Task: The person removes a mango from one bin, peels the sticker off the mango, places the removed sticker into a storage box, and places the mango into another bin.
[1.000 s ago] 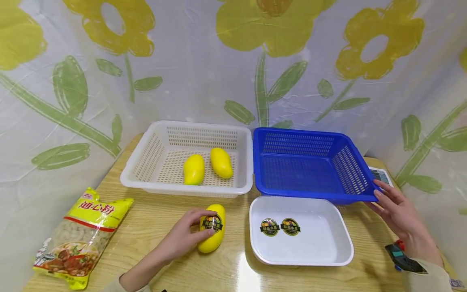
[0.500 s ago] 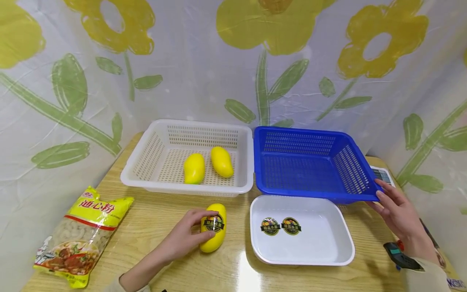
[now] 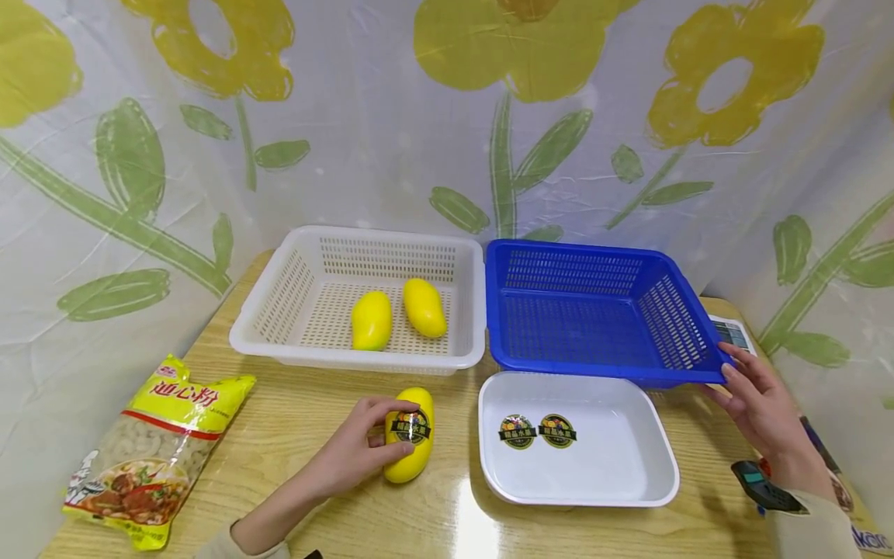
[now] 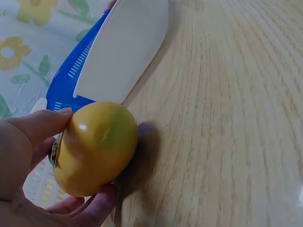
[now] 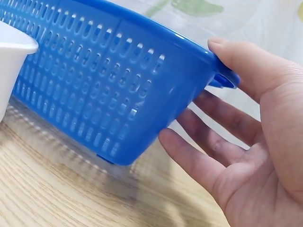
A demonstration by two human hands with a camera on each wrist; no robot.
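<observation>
My left hand (image 3: pixel 349 454) holds a yellow mango (image 3: pixel 410 466) on the table, thumb and fingers on either side of it. A round black-and-gold fruit sticker (image 3: pixel 410 426) lies on the mango's top. In the left wrist view, the mango (image 4: pixel 97 146) shows a greenish patch, and the sticker's edge appears beside the fingers. At the right, my right hand (image 3: pixel 768 415) grips the near right corner of a blue basket (image 3: pixel 569 366). Its thumb lies on the rim, with the fingers below against the outer wall, as the right wrist view shows.
Two mangoes (image 3: pixel 424 308) lie in the white basket (image 3: pixel 356 359) at the back left. A white tray (image 3: pixel 615 466) bearing two stickers (image 3: pixel 557 431) stands before the blue basket. A yellow pasta bag (image 3: pixel 161 454) lies left; a printed card (image 3: pixel 733 334) lies behind the right hand.
Almost nothing differs. The head view has shifted slightly; both hands keep their places on the mango and the blue basket's corner.
</observation>
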